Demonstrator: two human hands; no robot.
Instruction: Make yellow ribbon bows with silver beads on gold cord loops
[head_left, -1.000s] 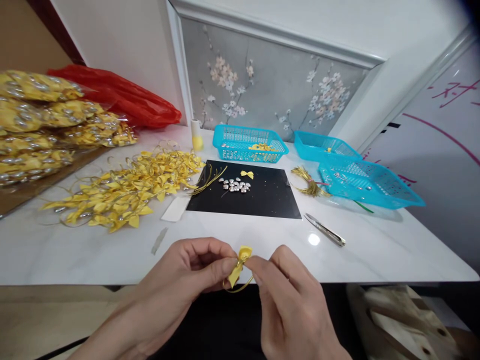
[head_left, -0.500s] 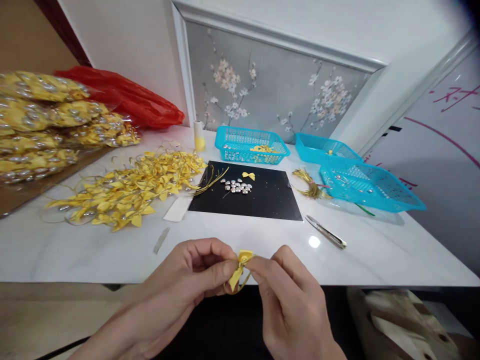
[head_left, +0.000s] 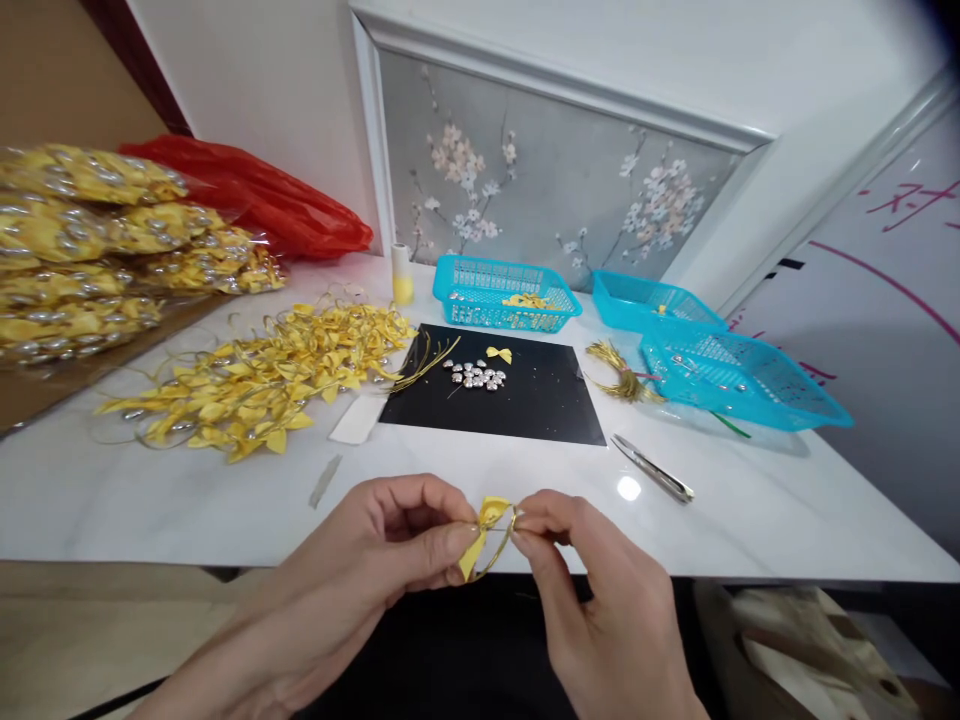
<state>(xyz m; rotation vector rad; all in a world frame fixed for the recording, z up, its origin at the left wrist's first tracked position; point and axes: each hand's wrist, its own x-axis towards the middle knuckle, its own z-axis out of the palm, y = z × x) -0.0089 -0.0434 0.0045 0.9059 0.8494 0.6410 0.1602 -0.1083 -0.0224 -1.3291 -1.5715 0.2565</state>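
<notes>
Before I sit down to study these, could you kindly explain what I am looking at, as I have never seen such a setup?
Of course. There is no machine here: these are a person's own bare hands, seen by one camera worn on the head, looking forward and down. The left hand pinches a small yellow bow; the right hand holds a thin gold cord beside it. Beyond them on the white table lies a black mat with silvery beads on it. A heap of yellow pieces lies to the left; a pointed metal tool and two blue baskets are to the right.
</notes>
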